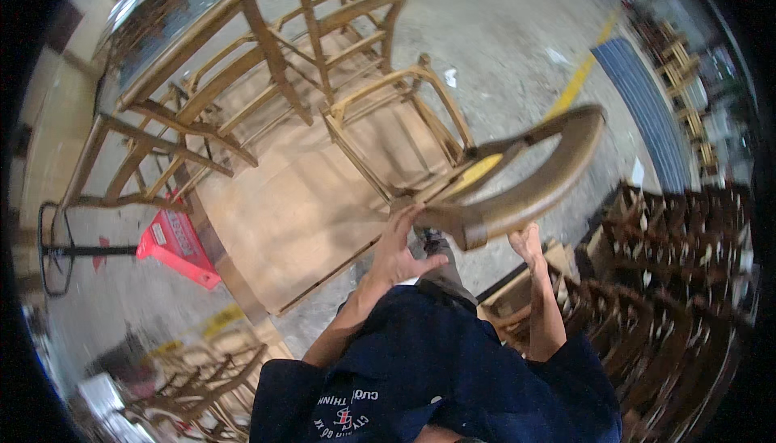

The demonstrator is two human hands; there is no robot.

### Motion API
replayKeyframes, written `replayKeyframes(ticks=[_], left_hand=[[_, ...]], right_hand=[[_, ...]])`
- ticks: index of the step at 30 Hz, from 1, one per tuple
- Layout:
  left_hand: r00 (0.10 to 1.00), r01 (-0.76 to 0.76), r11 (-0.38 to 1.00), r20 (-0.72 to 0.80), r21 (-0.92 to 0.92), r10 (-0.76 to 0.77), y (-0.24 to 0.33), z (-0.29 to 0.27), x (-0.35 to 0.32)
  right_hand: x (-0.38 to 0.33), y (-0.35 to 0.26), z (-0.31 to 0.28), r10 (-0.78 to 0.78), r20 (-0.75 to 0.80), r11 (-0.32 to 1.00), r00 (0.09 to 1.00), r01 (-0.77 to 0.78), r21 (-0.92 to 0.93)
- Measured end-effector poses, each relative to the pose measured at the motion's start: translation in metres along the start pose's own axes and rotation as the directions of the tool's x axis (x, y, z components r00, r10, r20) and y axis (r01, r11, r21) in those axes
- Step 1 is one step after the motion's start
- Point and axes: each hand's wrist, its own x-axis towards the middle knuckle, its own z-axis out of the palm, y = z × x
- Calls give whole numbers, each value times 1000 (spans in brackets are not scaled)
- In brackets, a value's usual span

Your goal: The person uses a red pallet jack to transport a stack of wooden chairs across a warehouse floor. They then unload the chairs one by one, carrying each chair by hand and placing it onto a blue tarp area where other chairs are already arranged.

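A brown wooden chair frame (537,196) with no seat panel is right in front of me, its curved back tilted toward me and to the right. Its seat frame and legs stand over a plywood platform (275,237). My left hand (396,249) is at the left end of the chair's back, fingertips against the wood and thumb spread away from it. Below the back's lower edge, my right hand (527,245) is closed on the frame; the frame partly hides its fingers.
More wooden chair frames (202,91) stand on the platform to the left and far side. A red pallet jack (179,245) with a black handle is at its left edge. Dark wooden parts (679,281) are stacked at right. A blue-grey ribbed mat (643,107) lies beyond a yellow floor line.
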Motion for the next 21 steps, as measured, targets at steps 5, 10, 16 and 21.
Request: replayKeyframes(ticks=[5, 10, 16, 21], left_hand=[[960, -68, 997, -276, -42, 53, 24, 76, 59], [893, -1, 919, -414, -393, -176, 24, 93, 54], [799, -9, 979, -590, -203, -114, 46, 98, 53], [827, 7, 966, -542, -259, -151, 60, 82, 59]], right_hand=[[137, -14, -71, -228, -196, 972, 954, 213, -96], [166, 12, -110, -333, 186, 942, 925, 337, 11], [165, 51, -125, -110, -245, 809, 963, 230, 541], [199, 4, -142, -251, -419, 536, 873, 486, 690]])
